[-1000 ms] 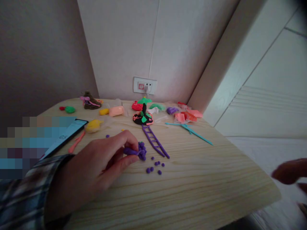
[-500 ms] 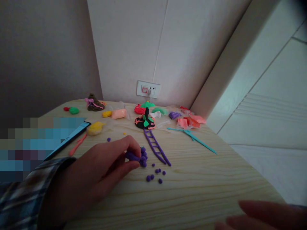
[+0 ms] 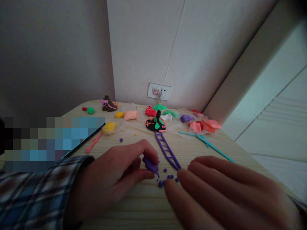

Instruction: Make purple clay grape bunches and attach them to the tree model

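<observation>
My left hand (image 3: 112, 179) pinches a lump of purple modelling clay (image 3: 150, 164) between thumb and fingers, just above the wooden table. A thin purple strand hangs from the lump's lower end. To the right, my right hand (image 3: 227, 195) is open, palm down, its fingers stretched toward the left hand. Small purple clay balls (image 3: 160, 184) lie between the two hands, some partly covered by the right fingertips. Beyond them a purple clay ladder (image 3: 165, 148) slants up to a black clay figure (image 3: 150, 126) with green leaves.
A tablet-like device (image 3: 83, 140), partly blurred out, lies at left beside a pink clay stick (image 3: 92, 145) and yellow clay (image 3: 109, 128). Bagged clay, including a purple packet (image 3: 187, 118), lines the back. Turquoise clay sticks (image 3: 217, 148) lie at right. A wall socket (image 3: 159, 91) is behind.
My right hand has come in from the lower right corner toward the clay balls. The left hand still holds the purple clay, now turned more downward. The view has shifted slightly left.
</observation>
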`<control>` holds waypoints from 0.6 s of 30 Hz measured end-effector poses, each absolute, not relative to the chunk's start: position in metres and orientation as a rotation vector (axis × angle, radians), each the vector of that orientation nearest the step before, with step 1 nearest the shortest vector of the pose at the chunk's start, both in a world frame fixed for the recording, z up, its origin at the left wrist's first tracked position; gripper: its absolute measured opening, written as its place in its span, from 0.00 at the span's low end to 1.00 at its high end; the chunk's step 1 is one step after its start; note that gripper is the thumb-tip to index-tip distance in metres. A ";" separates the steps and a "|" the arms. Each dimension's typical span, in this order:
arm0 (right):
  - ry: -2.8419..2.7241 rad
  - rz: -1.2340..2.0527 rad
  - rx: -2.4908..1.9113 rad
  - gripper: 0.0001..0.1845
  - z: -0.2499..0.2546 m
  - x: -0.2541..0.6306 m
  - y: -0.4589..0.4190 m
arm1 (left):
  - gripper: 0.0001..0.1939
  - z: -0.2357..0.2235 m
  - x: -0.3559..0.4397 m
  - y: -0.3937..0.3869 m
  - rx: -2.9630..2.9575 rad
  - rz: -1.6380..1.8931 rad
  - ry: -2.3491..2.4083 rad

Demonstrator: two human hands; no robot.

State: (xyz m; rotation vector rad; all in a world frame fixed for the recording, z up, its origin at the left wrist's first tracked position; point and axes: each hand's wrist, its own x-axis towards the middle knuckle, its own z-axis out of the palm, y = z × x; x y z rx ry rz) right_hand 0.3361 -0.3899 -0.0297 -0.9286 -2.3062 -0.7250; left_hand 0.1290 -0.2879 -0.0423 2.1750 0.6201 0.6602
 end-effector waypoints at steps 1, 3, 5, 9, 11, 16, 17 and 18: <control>-2.298 -0.787 -0.871 0.24 -0.025 0.333 -0.379 | 0.06 -0.040 0.130 -0.289 2.156 0.612 0.638; -2.359 -0.642 -0.874 0.29 -0.021 0.334 -0.364 | 0.06 -0.037 0.133 -0.290 2.128 0.555 0.640; -2.325 -0.588 -0.887 0.31 -0.022 0.337 -0.357 | 0.05 -0.034 0.135 -0.290 2.115 0.563 0.628; -2.310 -0.474 -0.909 0.32 -0.033 0.335 -0.358 | 0.04 -0.033 0.136 -0.292 2.124 0.558 0.648; -2.290 -0.402 -0.906 0.32 -0.039 0.333 -0.360 | 0.05 -0.034 0.136 -0.295 2.161 0.585 0.626; -2.260 -0.198 -0.942 0.27 -0.040 0.337 -0.361 | 0.08 -0.033 0.138 -0.299 2.258 0.625 0.591; -2.314 -0.118 -0.953 0.23 -0.038 0.339 -0.361 | 0.09 -0.034 0.138 -0.299 2.278 0.620 0.589; -2.361 -0.044 -0.957 0.20 -0.035 0.341 -0.361 | 0.08 -0.034 0.138 -0.298 2.298 0.625 0.591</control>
